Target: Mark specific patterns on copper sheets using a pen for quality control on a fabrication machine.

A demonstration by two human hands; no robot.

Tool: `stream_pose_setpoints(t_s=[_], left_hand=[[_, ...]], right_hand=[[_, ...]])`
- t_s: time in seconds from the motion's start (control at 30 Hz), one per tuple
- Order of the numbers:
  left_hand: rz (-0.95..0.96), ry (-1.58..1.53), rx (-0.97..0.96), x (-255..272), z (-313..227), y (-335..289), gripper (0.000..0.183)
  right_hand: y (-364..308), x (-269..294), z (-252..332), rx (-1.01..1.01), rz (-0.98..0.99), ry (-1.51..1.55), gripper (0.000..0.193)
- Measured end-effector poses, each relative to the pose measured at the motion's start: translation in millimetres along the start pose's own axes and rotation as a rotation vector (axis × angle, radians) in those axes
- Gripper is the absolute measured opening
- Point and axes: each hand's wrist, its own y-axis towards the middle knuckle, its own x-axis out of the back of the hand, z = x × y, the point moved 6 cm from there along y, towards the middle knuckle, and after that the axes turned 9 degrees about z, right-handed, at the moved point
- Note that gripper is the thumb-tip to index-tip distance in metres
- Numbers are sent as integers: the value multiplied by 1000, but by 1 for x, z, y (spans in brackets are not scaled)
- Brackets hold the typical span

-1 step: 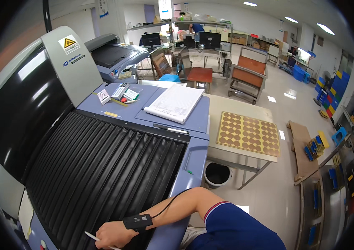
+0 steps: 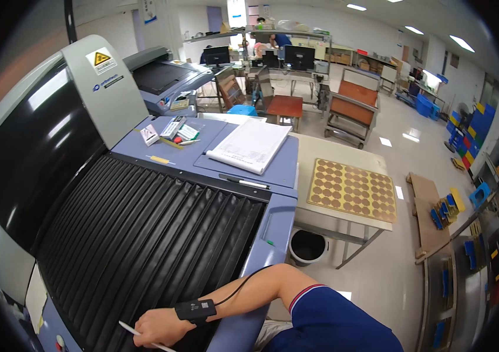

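My right hand is closed around a slim white stick, perhaps a pen. One end juts out to the left of the fingers and the other shows below the hand. The hand is over the near part of a black pleated bellows cover on a large machine; whether it touches the cover I cannot tell. A black device with a cable is strapped to my right wrist. My left hand is out of view.
On the machine's blue top lie a paper pad, a marker and small boxes. A side table holds a panel of round copper discs, with a bucket below. Racks line the right.
The whole view has shifted slightly, so the surroundings appear a little lower and to the right. My right hand keeps its grip on the white stick.
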Motion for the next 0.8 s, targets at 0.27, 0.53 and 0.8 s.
stream_pose_setpoints(t_s=[0.27,0.53,0.8], left_hand=[[-175,126,125,37,6,10,20],[-220,123,97,42,26,11,16],[-273,29,131,56,81,26,37]], right_hand=[[-1,16,-6,-81,-24,-14,15],[-2,25,-14,-108,-19,-22,18],[-3,53,-25,-133,-170,-135,17]])
